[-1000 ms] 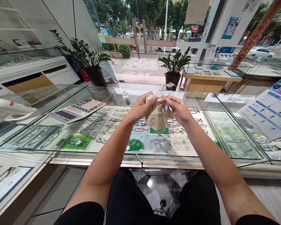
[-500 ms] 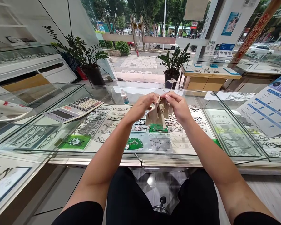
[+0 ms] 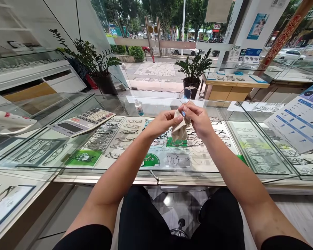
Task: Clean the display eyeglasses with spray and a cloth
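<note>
Wiping: left hand point(image 3: 163, 124) pinches a beige cloth point(image 3: 179, 130) against a thin wire pair of glasses point(image 3: 185, 99), rubbing near the lens edge.
Left fingers: closed narrow on the cloth, thumb on top; the cloth bunches between them and hangs loose below.
Right hand point(image 3: 198, 119): fingers curled tight on the frame, just right of the left fingertips, almost touching them.
Glasses: held up above the counter point(image 3: 67, 139), one round lens rising beyond the fingertips, the other hidden behind cloth and fingers.
Doing it well: my call, keep the right-hand grip on the rim or bridge, not the lens face; light pressure, since that wire looks easy to bend; keep clean cloth between thumb and lens.
Arms: both forearms reach forward, elbows wide, wrists converging at mid-chest line, hands well above the glass.
Nearby: spray bottle point(image 3: 139, 107) sits beyond the left fingers; calculator point(image 3: 80, 122) lies well off to their left.
</note>
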`<action>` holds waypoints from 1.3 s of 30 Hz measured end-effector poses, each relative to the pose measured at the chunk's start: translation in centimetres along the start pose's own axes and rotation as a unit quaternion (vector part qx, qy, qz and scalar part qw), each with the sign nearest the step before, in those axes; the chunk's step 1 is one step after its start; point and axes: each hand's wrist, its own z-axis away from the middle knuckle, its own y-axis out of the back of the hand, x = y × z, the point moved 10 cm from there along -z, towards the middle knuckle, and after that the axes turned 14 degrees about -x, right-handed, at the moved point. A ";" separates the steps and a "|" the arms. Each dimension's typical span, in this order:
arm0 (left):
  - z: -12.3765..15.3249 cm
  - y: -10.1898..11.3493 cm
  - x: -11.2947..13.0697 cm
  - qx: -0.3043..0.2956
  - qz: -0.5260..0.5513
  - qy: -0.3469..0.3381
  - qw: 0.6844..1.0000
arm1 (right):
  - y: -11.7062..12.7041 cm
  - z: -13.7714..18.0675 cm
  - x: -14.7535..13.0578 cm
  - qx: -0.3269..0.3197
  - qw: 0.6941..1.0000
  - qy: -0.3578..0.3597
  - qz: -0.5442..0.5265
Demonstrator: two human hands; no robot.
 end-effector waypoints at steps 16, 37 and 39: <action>3.1 8.9 3.0 0.277 -0.007 -0.155 0.948 | -0.3 2.9 2.0 -0.135 0.819 -0.375 0.412; 3.0 8.5 3.2 0.281 -0.026 -0.142 0.949 | -2.0 3.3 5.5 -0.197 0.673 -0.434 0.566; 2.9 8.4 3.1 0.283 -0.029 -0.135 0.949 | -2.0 3.2 5.8 -0.192 0.674 -0.432 0.568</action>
